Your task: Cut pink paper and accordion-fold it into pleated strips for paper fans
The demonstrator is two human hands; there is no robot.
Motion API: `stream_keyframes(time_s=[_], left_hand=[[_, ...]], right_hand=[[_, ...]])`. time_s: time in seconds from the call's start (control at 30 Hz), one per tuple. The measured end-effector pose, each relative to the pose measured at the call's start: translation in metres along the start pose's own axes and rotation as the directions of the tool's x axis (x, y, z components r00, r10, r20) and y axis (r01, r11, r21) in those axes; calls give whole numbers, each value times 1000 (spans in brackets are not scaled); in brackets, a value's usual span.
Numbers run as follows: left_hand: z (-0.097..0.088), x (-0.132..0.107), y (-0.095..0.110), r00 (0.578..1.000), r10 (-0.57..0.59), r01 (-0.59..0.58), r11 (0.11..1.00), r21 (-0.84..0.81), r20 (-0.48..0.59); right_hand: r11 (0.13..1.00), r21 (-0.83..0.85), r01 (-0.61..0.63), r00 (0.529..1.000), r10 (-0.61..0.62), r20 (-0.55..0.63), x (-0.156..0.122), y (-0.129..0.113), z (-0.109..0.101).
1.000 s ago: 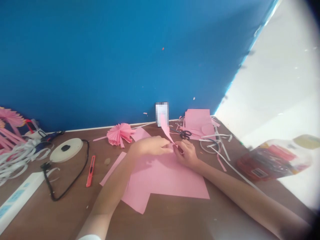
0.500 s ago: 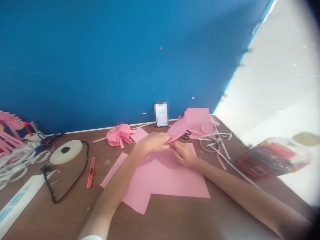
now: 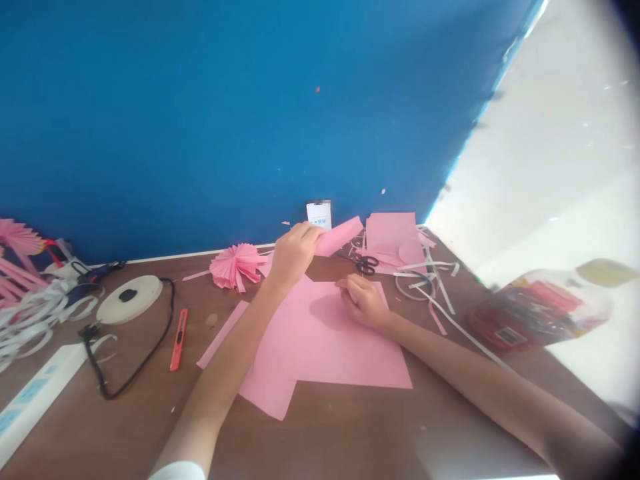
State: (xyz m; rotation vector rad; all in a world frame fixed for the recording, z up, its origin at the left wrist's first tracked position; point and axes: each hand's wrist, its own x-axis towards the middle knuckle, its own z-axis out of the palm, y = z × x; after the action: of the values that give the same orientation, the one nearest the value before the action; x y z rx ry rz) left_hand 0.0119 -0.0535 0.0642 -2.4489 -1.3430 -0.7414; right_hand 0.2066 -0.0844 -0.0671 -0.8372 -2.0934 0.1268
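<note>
My left hand is raised near the back of the table, its fingers closed on a folded piece of pink paper that sticks out to the right. Lower and to the right, my right hand has its fingers curled together just over a large pink sheet; whether anything small is in them I cannot make out. More pink paper lies at the sheet's left side. Behind my right hand are black-handled scissors, and left of my left hand sits a pleated pink paper flower.
A phone leans on the blue wall. A red box cutter, a round cream-coloured hot plate with a black cord and white paper strips lie left. Pink scraps and a plastic bag are right.
My left hand has lifted up and away from my right hand, taking the folded pink paper with it. My right hand has let go of the paper and stays lower over the sheet.
</note>
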Motion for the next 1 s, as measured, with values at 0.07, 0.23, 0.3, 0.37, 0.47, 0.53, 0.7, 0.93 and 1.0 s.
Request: stream_keyframes(time_s=[0.07, 0.23, 0.3, 0.37, 0.47, 0.53, 0.7, 0.93, 1.0], left_hand=[[0, -2, -2, 988, 153, -153, 988, 21, 13], [1, -3, 2, 913, 378, -387, 922, 32, 156], [1, -1, 2, 896, 380, -390, 921, -1, 229], [3, 0, -2, 861, 372, -366, 927, -87, 347], [9, -2, -11, 796, 315, -235, 948, -216, 516], [15, -5, -16, 745, 246, -112, 963, -247, 620], [24, -13, -13, 535, 103, 95, 979, -180, 839], [27, -14, -1, 360, 45, 124, 988, -96, 932], [29, -14, -2, 347, 58, 136, 985, -111, 936]], right_hand=[[1000, -13, 18, 999, -18, -26, 1, -2, -2], [991, -90, 102, 993, -107, -50, -2, -8, -7], [983, -150, 109, 993, -116, -39, -5, -10, -8], [971, -213, 107, 992, -118, -42, -8, -11, -6], [954, -267, 137, 988, -149, -27, -9, -12, -4], [946, -285, 155, 987, -159, 7, -6, -12, -3], [951, -283, 125, 981, -76, 177, 4, -10, -1], [936, -249, 251, 918, -148, 367, 5, -6, 4], [943, -235, 237, 912, -133, 387, 5, -6, 4]])
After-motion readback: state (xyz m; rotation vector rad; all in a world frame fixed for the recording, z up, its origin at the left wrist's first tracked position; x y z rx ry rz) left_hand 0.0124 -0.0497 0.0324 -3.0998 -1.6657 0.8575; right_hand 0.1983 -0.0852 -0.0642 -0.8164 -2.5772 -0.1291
